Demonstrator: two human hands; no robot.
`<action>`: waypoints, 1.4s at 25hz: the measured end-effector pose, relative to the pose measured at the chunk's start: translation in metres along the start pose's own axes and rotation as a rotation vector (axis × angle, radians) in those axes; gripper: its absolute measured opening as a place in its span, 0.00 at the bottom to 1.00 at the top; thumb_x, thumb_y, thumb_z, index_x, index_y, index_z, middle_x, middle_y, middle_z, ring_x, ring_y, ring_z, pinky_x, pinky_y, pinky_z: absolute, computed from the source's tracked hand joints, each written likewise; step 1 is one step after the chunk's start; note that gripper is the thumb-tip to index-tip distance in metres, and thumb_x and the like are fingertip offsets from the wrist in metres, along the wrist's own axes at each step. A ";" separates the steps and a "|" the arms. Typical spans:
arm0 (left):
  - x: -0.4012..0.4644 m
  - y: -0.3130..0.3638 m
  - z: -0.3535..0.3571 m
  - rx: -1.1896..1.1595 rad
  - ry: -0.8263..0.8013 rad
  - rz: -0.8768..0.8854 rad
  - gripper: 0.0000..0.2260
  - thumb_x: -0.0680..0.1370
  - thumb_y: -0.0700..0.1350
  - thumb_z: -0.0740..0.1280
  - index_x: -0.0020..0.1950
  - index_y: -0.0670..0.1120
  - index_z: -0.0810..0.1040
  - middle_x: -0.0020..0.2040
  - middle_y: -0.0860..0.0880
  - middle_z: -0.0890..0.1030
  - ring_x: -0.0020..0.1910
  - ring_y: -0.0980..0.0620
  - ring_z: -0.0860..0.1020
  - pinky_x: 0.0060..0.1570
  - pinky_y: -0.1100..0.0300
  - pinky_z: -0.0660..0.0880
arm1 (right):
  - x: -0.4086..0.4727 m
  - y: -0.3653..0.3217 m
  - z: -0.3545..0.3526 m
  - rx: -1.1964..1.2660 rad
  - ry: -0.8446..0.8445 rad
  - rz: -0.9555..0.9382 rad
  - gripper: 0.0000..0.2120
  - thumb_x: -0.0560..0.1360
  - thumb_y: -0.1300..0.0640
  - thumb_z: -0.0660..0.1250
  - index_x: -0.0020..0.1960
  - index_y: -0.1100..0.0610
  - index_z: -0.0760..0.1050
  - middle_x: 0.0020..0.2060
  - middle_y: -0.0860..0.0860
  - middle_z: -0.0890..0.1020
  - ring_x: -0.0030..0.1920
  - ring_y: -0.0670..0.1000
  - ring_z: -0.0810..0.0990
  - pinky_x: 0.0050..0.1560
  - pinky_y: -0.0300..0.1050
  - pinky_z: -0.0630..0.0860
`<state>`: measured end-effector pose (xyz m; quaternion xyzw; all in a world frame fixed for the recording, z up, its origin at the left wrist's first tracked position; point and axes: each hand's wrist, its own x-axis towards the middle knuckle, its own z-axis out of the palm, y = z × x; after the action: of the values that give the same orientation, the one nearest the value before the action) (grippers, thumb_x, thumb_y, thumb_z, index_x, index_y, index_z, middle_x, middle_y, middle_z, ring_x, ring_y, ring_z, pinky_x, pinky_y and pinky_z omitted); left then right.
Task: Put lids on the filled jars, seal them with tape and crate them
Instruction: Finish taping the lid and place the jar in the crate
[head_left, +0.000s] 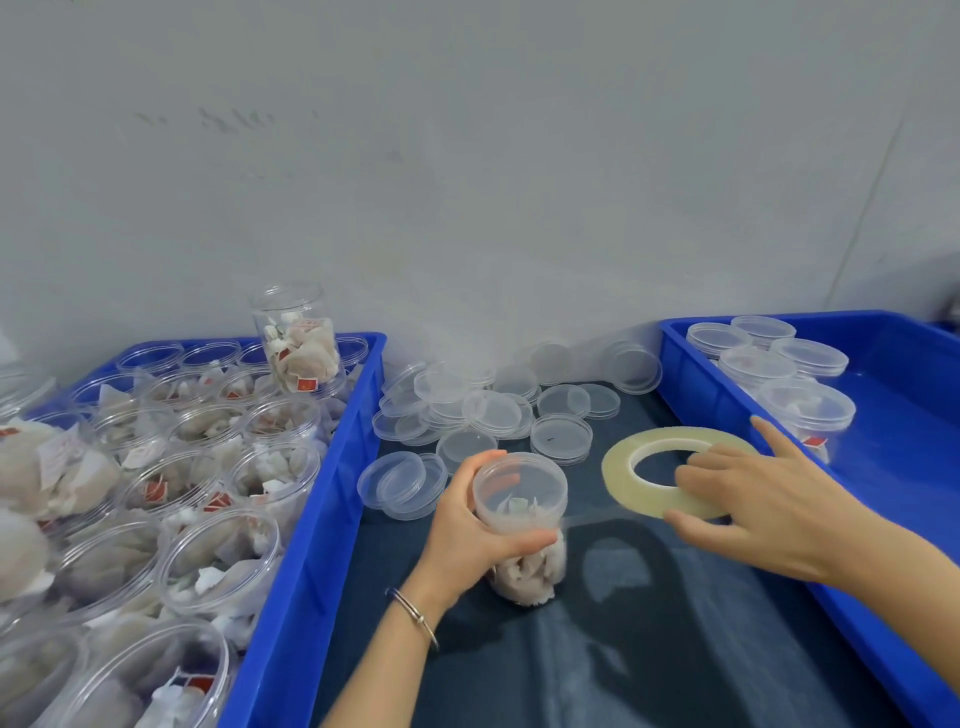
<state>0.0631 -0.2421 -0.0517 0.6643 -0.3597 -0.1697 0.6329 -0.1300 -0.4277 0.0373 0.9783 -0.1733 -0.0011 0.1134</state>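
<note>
left hand fingers grasp lidded jar; right hand fingers relaxed on tape roll; red labels unreadable.

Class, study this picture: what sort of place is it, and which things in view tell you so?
Probably a small packing workshop. A blue crate holds many filled, lidless jars, loose lids lie heaped on the dark table, and a tape roll lies ready for sealing.
</note>
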 end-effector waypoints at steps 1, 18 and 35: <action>0.003 0.000 -0.005 0.006 -0.036 -0.003 0.37 0.59 0.34 0.82 0.64 0.48 0.72 0.59 0.51 0.79 0.59 0.59 0.78 0.55 0.66 0.73 | -0.001 0.006 0.000 -0.010 -0.010 0.011 0.23 0.71 0.33 0.39 0.41 0.47 0.64 0.40 0.42 0.71 0.50 0.42 0.69 0.73 0.53 0.50; 0.009 0.006 -0.030 -0.063 -0.279 -0.152 0.30 0.66 0.32 0.76 0.62 0.46 0.68 0.63 0.50 0.77 0.61 0.58 0.76 0.57 0.61 0.75 | 0.065 -0.037 0.022 0.224 0.023 0.017 0.18 0.80 0.41 0.50 0.44 0.55 0.65 0.45 0.47 0.69 0.51 0.49 0.67 0.43 0.44 0.64; 0.026 0.052 0.033 1.034 -0.165 0.015 0.26 0.76 0.63 0.61 0.70 0.52 0.64 0.71 0.52 0.61 0.69 0.44 0.58 0.65 0.44 0.66 | 0.053 -0.022 0.020 -0.016 0.057 -0.012 0.20 0.79 0.36 0.44 0.55 0.47 0.66 0.45 0.41 0.69 0.52 0.46 0.71 0.68 0.56 0.51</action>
<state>0.0443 -0.2810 -0.0003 0.8718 -0.4499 -0.0172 0.1930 -0.0732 -0.4302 0.0151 0.9780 -0.1642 0.0250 0.1260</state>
